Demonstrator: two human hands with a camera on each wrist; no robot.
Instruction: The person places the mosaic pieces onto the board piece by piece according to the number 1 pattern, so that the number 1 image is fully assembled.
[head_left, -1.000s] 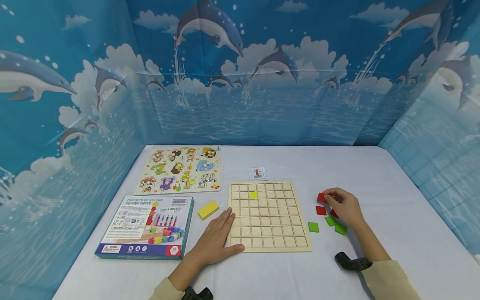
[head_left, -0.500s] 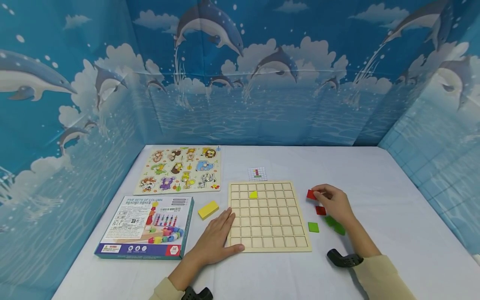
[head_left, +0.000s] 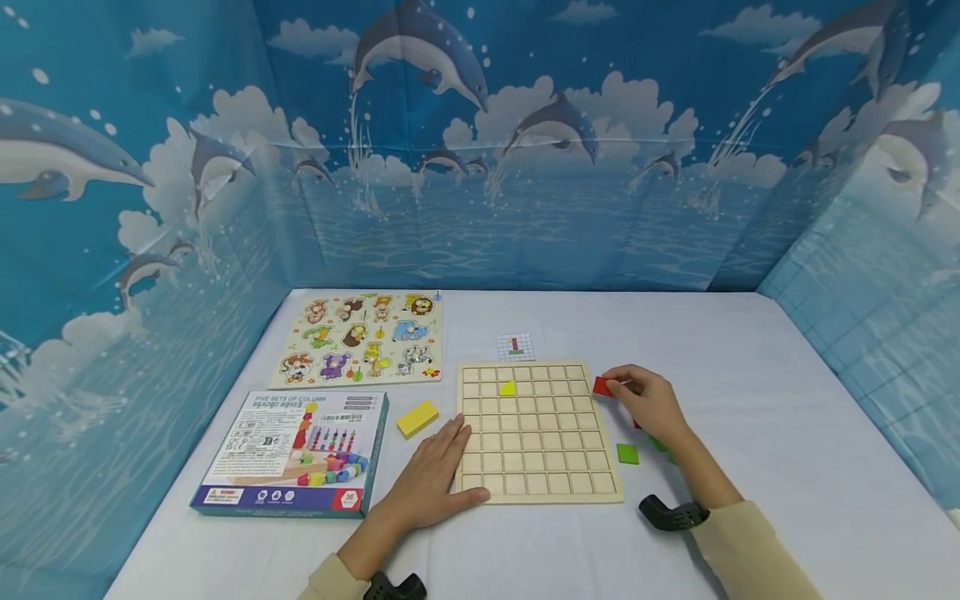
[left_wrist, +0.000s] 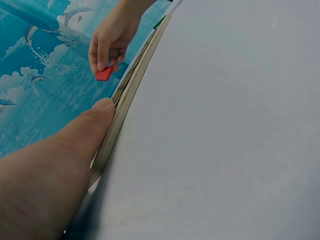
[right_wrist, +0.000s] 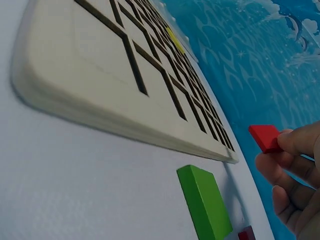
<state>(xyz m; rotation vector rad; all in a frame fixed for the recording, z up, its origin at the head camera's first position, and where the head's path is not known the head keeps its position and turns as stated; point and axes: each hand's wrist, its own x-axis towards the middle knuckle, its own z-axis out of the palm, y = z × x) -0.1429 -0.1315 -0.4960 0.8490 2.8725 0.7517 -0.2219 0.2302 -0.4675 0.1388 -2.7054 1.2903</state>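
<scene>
A red square tile (head_left: 602, 387) is pinched between the thumb and fingers of my right hand (head_left: 651, 404), held up near the far right corner of the wooden grid board (head_left: 537, 497). The right wrist view shows the same red tile (right_wrist: 265, 137) off the table. My left hand (head_left: 429, 475) lies with straight fingers on the board's left edge; its thumb (left_wrist: 92, 122) touches the near edge in the left wrist view. One yellow tile (head_left: 507, 389) sits in a cell of the board's second row. Green tiles (head_left: 627, 454) lie right of the board, some partly hidden by my right hand.
A small pattern card (head_left: 514, 347) lies beyond the board. To the left are a yellow block (head_left: 417, 419), a boxed bead set (head_left: 292, 454) and an animal puzzle board (head_left: 358, 342). Dolphin-print cloth (head_left: 480, 208) walls the back and sides of the white table.
My right hand has carried the red tile left from the loose tiles to beside the board's right edge. The left hand has stayed where it was.
</scene>
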